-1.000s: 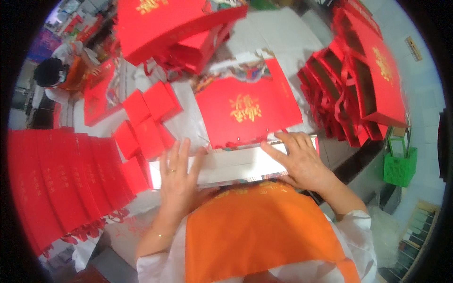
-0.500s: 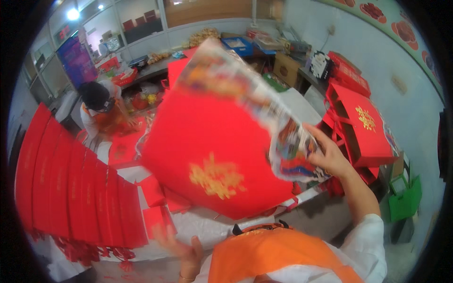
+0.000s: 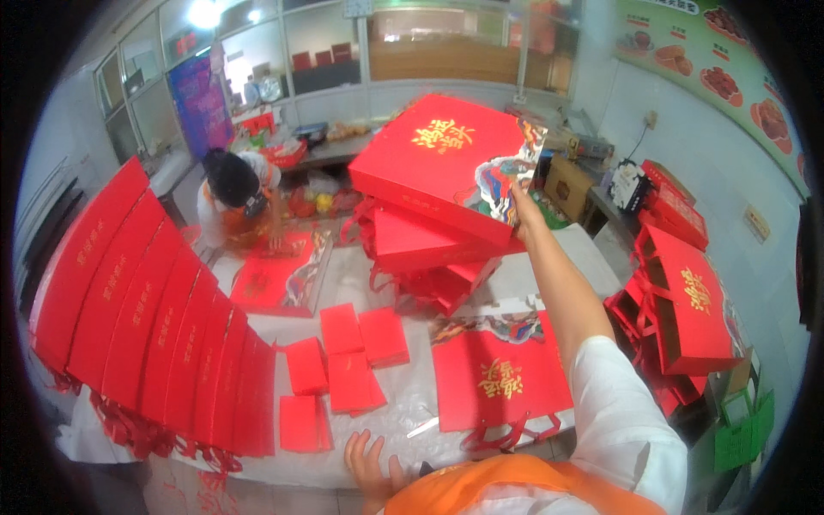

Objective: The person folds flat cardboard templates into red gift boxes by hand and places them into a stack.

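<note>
To the far left of the left hand, a fanned row of red bags [image 3: 163, 335] is stood on edge, with tasselled ribbons hung along its lower side. Beyond the left hand, further off, another red bag [image 3: 273, 270] is laid flat under the hands of a co-worker [image 3: 240, 193]. Just beyond the left fingers, small red boxes [image 3: 348, 365] are grouped on the white-covered table [image 3: 386, 442].

The left hand [image 3: 371, 472] is held low at the table's near edge, close to the body, fingers raised and spread; nothing is seen grasped by it.

Ahead of the left hand and well beyond it, the large red bag [image 3: 446, 163] is held above a pile of red bags [image 3: 421, 249]; whether its weight is partly borne by the pile cannot be told. Stiff card is suggested by its straight walls, and it would probably be light for its size. Its smooth face may prove slippery, and the cut-out, patterned end could be creased; a firm side wall or corner would be better gripped.

Between the right arm and the left hand, a flat red bag [image 3: 493, 369] is laid, ribbon handle nearest the body.

The right hand [image 3: 525, 210] is clasped on the large bag's right end, thumb side up, the arm stretched far forward and almost straight. To its right, upright red bags [image 3: 695, 322] are stacked.
</note>
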`<action>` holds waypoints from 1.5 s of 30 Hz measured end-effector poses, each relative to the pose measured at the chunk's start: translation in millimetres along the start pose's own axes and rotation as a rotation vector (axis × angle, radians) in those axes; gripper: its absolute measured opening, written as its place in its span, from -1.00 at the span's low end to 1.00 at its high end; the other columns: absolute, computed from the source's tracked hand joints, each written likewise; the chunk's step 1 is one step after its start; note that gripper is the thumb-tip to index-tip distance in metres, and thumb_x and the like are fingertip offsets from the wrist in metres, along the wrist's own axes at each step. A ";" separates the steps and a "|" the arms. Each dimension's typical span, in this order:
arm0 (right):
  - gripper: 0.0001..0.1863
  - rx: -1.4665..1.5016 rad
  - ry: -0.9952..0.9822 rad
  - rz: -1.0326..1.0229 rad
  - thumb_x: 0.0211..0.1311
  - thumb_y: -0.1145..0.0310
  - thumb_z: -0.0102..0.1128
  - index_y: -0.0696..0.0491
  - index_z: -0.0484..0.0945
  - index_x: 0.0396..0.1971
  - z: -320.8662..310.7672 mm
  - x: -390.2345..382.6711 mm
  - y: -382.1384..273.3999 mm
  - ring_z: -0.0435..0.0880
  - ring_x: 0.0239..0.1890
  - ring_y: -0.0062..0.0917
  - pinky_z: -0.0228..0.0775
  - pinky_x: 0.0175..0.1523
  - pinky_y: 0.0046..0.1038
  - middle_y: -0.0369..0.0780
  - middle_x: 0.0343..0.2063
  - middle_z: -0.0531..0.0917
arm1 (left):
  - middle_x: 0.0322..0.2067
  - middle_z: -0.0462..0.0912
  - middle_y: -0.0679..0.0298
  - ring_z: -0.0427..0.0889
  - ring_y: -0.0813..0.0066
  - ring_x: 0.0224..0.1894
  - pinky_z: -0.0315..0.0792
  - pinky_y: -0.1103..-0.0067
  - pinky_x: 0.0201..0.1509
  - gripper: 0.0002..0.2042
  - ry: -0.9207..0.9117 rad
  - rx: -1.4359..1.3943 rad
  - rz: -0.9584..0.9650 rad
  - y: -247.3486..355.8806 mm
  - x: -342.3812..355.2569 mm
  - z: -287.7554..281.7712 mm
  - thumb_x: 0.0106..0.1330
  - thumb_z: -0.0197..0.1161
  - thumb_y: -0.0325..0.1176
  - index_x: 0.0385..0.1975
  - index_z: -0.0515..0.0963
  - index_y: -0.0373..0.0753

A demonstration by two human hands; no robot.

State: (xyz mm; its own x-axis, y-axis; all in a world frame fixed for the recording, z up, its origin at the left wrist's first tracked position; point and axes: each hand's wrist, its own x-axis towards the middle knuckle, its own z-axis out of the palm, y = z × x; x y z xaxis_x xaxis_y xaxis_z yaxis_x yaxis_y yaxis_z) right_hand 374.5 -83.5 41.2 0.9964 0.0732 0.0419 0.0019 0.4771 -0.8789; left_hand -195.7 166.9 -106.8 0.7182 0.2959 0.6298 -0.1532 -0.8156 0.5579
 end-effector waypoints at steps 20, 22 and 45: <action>-0.57 -0.933 0.360 0.095 0.39 0.18 0.21 0.14 0.55 0.12 -304.4 -234.8 140.0 0.61 -0.05 -0.48 0.40 0.08 -0.46 -0.16 -0.12 0.67 | 0.05 0.59 0.16 0.58 0.36 0.06 0.51 0.42 0.12 -0.64 -0.533 -1.202 -1.250 -132.0 -60.1 285.7 0.52 0.08 -0.27 0.19 0.45 -0.33; -0.42 -1.317 0.337 0.311 0.33 0.09 0.22 0.18 0.48 0.21 -349.9 -291.0 172.7 0.58 0.14 -0.21 0.37 0.27 -0.28 0.05 0.07 0.60 | 0.04 0.60 0.17 0.59 0.36 0.03 0.53 0.43 0.07 -0.63 -0.602 -1.153 -1.252 -158.4 -75.7 318.4 0.52 0.08 -0.25 0.19 0.45 -0.34; -0.36 -1.565 0.188 0.686 0.24 -0.15 0.24 0.21 0.60 -0.06 -463.4 -416.1 171.0 0.70 -0.13 -0.07 0.52 0.02 -0.16 0.02 -0.22 0.72 | -0.18 0.58 0.11 0.54 0.28 -0.14 0.43 0.35 0.03 -0.76 -0.370 -0.472 -0.973 -128.6 -105.8 305.0 0.42 0.19 -0.33 -0.08 0.49 -0.37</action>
State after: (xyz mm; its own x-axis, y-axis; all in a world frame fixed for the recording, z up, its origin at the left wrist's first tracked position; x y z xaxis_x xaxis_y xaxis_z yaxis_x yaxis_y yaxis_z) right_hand -0.7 -438.2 -346.7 0.8453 -0.2671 -0.4627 -0.4355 -0.8461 -0.3073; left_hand -44.9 88.9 -410.0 0.8161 0.4714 -0.3344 0.3935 -0.0294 0.9188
